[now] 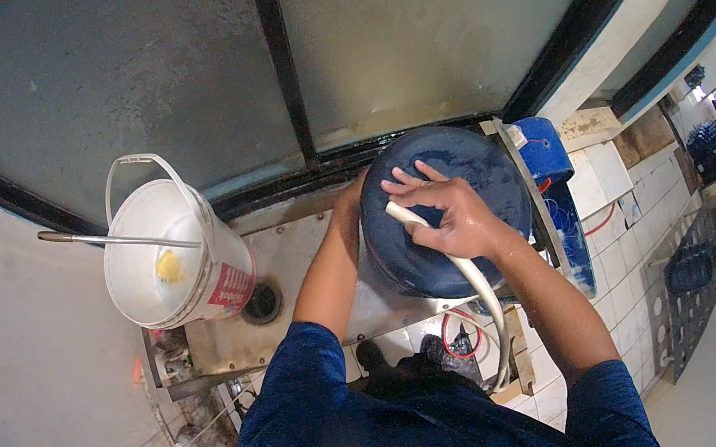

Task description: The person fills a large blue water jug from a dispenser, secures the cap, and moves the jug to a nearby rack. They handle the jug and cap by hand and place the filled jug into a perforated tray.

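A dark blue, round plastic container with a wet surface stands on the metal counter, close to the window. Over its round face my right hand grips a cream-coloured flexible hose near its end, thumb below and fingers spread above. From my hand the hose hangs down past the counter's front edge towards the floor. My left forearm reaches to the container's far left side, where the hand is mostly hidden behind it; its grip cannot be seen. To the left is a white plastic bucket with a raised handle.
A metal rod with a dark grip leans in the bucket, beside a yellow item. The metal counter has a round dark drain hole. A frosted window rises behind. Blue plastic containers stand at right; a red hose lies below.
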